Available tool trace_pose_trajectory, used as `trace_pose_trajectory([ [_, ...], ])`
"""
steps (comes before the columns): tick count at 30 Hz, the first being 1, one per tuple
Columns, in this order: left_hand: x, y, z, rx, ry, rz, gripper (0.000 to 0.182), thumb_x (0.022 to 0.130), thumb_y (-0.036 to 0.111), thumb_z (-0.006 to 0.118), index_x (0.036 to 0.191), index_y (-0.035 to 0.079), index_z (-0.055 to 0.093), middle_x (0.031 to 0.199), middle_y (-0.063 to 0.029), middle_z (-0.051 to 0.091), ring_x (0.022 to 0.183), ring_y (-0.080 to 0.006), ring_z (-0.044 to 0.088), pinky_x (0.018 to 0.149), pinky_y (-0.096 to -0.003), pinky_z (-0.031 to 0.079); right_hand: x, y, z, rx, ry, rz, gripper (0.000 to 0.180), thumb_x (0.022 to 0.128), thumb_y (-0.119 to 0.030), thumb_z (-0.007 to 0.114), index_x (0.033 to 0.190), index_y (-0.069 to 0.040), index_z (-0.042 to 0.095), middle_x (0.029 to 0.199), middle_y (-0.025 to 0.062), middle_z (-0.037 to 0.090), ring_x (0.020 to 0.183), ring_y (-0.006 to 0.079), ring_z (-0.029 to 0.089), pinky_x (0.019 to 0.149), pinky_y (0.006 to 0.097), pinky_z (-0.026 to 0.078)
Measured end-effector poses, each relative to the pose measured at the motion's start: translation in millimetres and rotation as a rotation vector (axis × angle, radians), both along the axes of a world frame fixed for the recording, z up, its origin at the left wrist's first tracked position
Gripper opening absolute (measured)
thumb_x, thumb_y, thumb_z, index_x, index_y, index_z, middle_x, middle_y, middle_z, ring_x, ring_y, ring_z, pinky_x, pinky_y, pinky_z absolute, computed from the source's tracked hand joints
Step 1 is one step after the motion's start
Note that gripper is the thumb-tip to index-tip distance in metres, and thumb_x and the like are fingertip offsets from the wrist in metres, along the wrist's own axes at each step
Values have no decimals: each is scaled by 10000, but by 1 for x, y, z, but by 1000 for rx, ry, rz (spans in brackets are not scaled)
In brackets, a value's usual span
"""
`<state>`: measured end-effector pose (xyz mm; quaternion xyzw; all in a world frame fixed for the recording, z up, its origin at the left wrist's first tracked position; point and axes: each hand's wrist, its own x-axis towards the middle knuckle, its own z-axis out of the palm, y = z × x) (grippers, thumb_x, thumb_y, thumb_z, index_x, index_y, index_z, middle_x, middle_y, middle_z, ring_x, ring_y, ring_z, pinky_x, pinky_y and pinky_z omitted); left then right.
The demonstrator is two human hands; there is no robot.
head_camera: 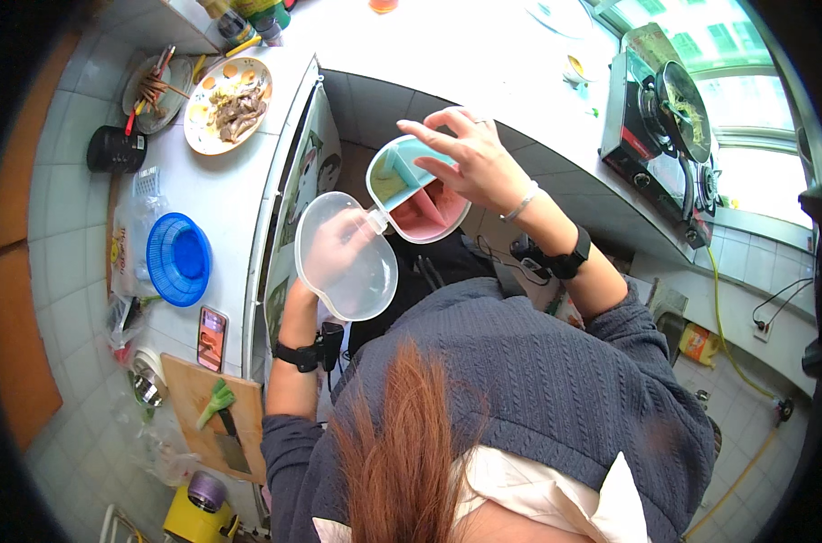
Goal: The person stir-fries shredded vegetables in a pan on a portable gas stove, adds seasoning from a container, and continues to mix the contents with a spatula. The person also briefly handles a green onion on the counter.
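Note:
A round seasoning box (400, 163) is held up before my body. Its clear plastic lid (356, 292) hangs open on the left side. Blue and pink inserts divide the inside; yellowish grains (387, 182) lie in one part and pale contents in a pink one, though what they are I cannot tell. My left hand (339, 248) grips the box near the hinge and shows through the lid. Over the box's right rim hovers my right hand (475, 159), thumb and forefinger apart, with nothing visible between them. It hides part of the compartments.
At the left counter are a plate of sliced meat (231, 108), a blue basket (179, 259), a phone (212, 339), and a cutting board (180, 387) with a green vegetable (216, 404) and a cleaver (233, 451). A frying pan (685, 112) sits on the gas stove (631, 136) at right.

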<state>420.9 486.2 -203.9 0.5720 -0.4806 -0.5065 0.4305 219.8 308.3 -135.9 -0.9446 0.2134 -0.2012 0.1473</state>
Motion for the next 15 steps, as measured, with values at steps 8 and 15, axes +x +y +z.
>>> trace_pose_trajectory([
  [8, -10, -4, -5, 45, 47, -13, 186, 937, 198, 621, 962, 22, 678, 863, -63, 634, 822, -161, 598, 769, -296, 471, 0, -4, -10, -122, -64, 80, 191, 741, -219, 751, 929, -236, 726, 945, -26, 617, 1071, 190, 549, 1006, 465, 342],
  [15, -8, -12, -4, 10, -7, -49, 197, 939, 201, 619, 993, 24, 689, 878, -66, 642, 827, -152, 604, 772, -298, 473, -12, -2, 2, 98, -184, 20, 89, 763, -150, 727, 841, -141, 685, 868, 8, 649, 931, 198, 607, 1001, 445, 373],
])
